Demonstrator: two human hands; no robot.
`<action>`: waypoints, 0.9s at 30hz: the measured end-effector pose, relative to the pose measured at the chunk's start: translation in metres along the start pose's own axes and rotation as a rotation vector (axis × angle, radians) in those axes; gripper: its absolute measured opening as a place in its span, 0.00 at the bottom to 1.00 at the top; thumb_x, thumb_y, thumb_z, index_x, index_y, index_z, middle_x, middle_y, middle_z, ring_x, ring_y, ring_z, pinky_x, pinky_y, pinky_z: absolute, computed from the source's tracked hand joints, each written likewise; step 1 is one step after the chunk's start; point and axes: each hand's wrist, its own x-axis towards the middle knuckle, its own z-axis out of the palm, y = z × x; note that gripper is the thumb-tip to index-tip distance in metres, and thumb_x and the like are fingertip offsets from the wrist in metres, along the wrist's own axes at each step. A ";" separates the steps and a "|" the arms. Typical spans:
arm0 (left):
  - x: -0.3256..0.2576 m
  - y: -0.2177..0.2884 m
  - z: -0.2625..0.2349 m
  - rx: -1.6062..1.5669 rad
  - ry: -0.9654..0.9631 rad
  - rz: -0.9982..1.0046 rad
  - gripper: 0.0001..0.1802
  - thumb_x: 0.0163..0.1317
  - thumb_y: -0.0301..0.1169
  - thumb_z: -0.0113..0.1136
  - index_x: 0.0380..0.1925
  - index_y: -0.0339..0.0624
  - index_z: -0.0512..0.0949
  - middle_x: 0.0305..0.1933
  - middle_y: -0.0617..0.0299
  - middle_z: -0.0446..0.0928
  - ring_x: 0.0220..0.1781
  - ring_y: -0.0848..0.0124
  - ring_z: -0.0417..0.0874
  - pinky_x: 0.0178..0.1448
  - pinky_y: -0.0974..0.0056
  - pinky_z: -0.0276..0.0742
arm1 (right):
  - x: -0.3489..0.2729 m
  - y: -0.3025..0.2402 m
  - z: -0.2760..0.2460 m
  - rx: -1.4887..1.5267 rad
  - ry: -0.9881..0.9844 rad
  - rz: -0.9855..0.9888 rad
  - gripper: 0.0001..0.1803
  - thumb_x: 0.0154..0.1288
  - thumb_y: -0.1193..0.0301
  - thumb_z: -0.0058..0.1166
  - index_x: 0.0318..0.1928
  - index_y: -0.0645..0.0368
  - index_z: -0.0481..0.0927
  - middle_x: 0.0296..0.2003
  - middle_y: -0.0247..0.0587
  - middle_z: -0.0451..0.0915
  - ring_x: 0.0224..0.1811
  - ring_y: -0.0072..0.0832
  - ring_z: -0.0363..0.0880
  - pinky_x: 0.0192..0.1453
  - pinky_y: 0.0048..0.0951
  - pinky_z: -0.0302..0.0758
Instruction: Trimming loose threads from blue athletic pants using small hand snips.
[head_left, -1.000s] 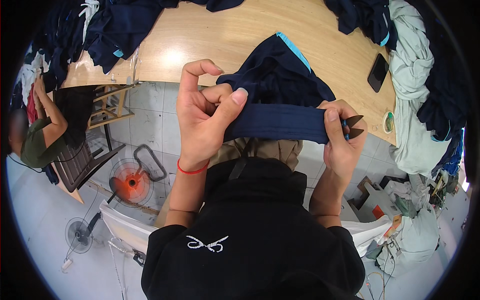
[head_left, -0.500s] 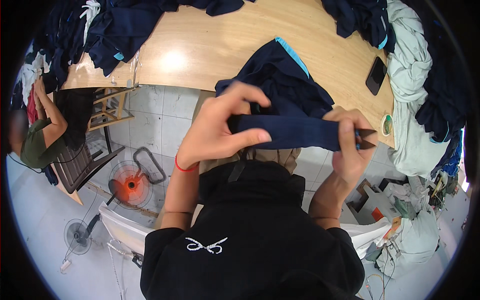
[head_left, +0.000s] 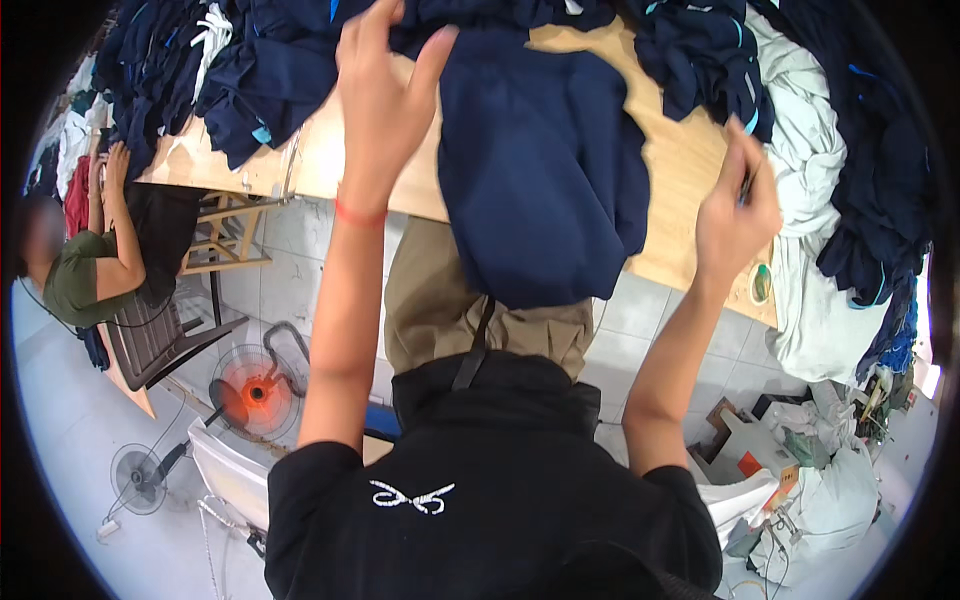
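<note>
A navy cloth garment [head_left: 545,160] lies spread from the wooden table [head_left: 680,190] down over its near edge onto my lap. My left hand [head_left: 385,110] is raised over the garment's left far side, fingers apart and holding nothing. My right hand [head_left: 738,215] is to the right of the garment and apart from it. Its fingers are closed around thread snips [head_left: 745,187], of which only a small dark part shows between them.
Piles of navy clothing [head_left: 270,85] line the far side of the table. Pale cloth [head_left: 800,130] hangs over its right end, near a small round dish [head_left: 760,284]. A co-worker [head_left: 80,265] sits at left. Fans [head_left: 257,393] stand on the floor behind a chair [head_left: 165,330].
Both hands have let go of the navy garment and moved apart and away from me. The garment, earlier bunched with a band stretched between my hands, now lies spread toward the far side.
</note>
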 end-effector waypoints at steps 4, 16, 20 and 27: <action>-0.104 -0.006 -0.036 -0.087 -0.173 -0.409 0.16 0.70 0.29 0.71 0.55 0.34 0.84 0.49 0.51 0.87 0.51 0.61 0.86 0.59 0.59 0.80 | -0.092 0.035 -0.023 0.047 -0.213 0.468 0.10 0.76 0.76 0.64 0.52 0.69 0.89 0.41 0.44 0.92 0.44 0.25 0.88 0.51 0.27 0.80; -0.168 0.065 -0.033 -0.365 -0.694 -0.654 0.16 0.66 0.31 0.75 0.32 0.36 0.75 0.31 0.49 0.76 0.30 0.50 0.79 0.35 0.53 0.74 | -0.136 0.014 -0.015 0.010 -0.422 0.665 0.10 0.71 0.73 0.70 0.37 0.66 0.81 0.24 0.33 0.73 0.29 0.20 0.68 0.36 0.27 0.71; -0.148 0.101 -0.024 -0.756 -0.766 -0.287 0.13 0.66 0.32 0.74 0.42 0.37 0.80 0.46 0.52 0.80 0.47 0.47 0.82 0.52 0.52 0.79 | -0.117 0.067 -0.023 -0.134 -0.325 0.580 0.08 0.72 0.72 0.69 0.41 0.65 0.86 0.26 0.36 0.78 0.29 0.20 0.71 0.36 0.27 0.72; -0.183 0.090 -0.020 -0.581 -0.836 -0.385 0.14 0.66 0.29 0.73 0.49 0.38 0.84 0.51 0.53 0.86 0.50 0.52 0.87 0.53 0.56 0.83 | -0.152 0.089 -0.032 -0.291 -0.291 0.530 0.12 0.72 0.68 0.71 0.46 0.65 0.89 0.34 0.37 0.85 0.29 0.22 0.70 0.34 0.27 0.70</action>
